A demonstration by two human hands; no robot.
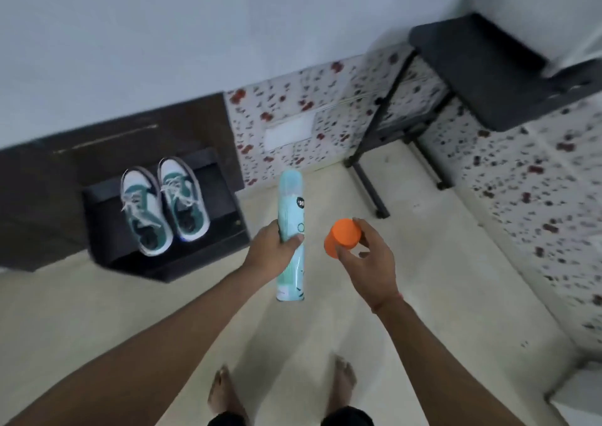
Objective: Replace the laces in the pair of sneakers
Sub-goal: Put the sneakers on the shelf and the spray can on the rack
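A pair of white and green sneakers (164, 204) with white laces stands side by side on a low black stool (208, 256) at the left, toes toward the wall. My left hand (272, 246) grips a tall light-blue spray can (291, 230) around its middle, held out over the floor. My right hand (369, 258) holds an orange cap (342, 237) in its fingers, just right of the can. Both hands are to the right of the sneakers and apart from them.
A black folding table (488, 77) with thin legs stands at the back right against a red-speckled tiled wall (325, 116). A dark wooden panel (39, 197) runs along the left. My bare feet (283, 390) stand on the beige floor.
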